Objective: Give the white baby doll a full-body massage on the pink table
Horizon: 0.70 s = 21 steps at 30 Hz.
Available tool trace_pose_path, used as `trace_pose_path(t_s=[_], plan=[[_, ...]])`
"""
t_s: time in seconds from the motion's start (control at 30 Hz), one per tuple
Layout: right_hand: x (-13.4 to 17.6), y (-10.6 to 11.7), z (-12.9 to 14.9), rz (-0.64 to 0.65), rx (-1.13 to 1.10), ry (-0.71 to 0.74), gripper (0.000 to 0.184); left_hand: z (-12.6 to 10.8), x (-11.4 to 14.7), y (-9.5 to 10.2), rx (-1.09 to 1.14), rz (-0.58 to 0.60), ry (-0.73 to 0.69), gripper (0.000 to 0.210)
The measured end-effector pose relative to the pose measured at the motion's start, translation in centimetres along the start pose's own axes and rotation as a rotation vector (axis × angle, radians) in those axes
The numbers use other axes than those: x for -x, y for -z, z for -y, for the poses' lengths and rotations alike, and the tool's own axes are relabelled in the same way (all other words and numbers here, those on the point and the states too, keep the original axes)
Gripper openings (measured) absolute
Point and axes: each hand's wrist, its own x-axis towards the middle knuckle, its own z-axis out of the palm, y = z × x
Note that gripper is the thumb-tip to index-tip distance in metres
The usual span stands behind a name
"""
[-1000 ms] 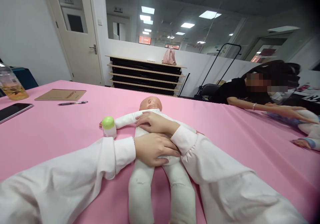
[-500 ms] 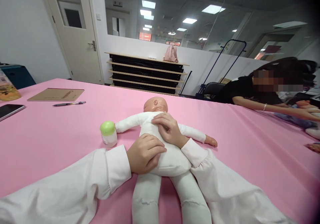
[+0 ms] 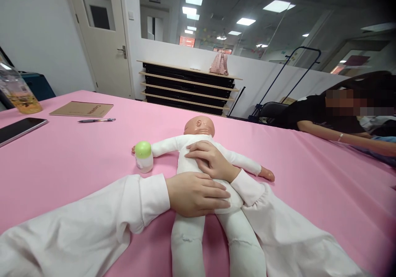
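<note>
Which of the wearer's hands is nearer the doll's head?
Right. The right hand lies on the doll's upper torso, just below the head; the left hand lies farther down, across the lower torso.

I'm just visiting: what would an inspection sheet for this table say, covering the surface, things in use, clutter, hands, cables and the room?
Surface: pink-covered table, some creases at the right.
Things in use: white-bodied doll, lying with its head away from the wearer; green-lidded jar upright by its outstretched arm.
Clutter: phone, pen, brown notebook, drink bottle, all at the left.
Hands: left hand flat on the doll's lower torso; right hand on its upper torso.
Cables: nothing seen.
Surroundings: closed door, pink bag, another person's arm at the right.
</note>
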Motion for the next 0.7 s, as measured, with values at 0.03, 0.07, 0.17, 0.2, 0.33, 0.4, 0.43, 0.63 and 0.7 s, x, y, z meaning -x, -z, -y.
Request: trace_pose_path(t_s=[0.03,0.07,0.17,0.2,0.33,0.4,0.43,0.63,0.7], plan=[[0.0,0.0,-0.1,0.011,-0.003,0.004,0.034,-0.1,-0.1,0.1,0.012,0.053,0.025,0.035],[-0.1,-0.1,-0.2,0.015,-0.005,0.009,0.035,-0.2,-0.2,0.2,0.023,0.101,0.049,0.037],[-0.2,-0.4,-0.8,-0.013,0.015,0.005,0.032,-0.6,-0.2,0.2,0.032,0.144,0.126,0.039],[-0.2,-0.6,-0.9,-0.030,0.033,-0.008,0.031,-0.6,-0.1,0.0,0.024,0.115,0.157,0.038],[-0.1,-1.1,-1.5,-0.141,0.074,-0.073,0.030,-0.8,0.5,-0.7,-0.030,-0.070,0.303,0.036],[0.1,-1.2,-1.6,-0.235,0.060,-0.137,0.030,-0.9,0.7,-0.9,-0.057,-0.144,0.357,0.034],[0.3,-1.2,-1.6,-0.289,0.050,-0.175,0.031,-1.0,0.8,-0.9,-0.072,-0.179,0.377,0.033],[1.0,-1.1,-1.4,-0.558,0.035,-0.272,0.027,-1.1,0.7,-0.4,-0.163,-0.261,0.357,0.019],[1.0,-0.9,-1.2,-0.523,0.009,-0.198,0.028,-1.1,0.8,-0.4,-0.159,-0.258,0.299,0.014]])
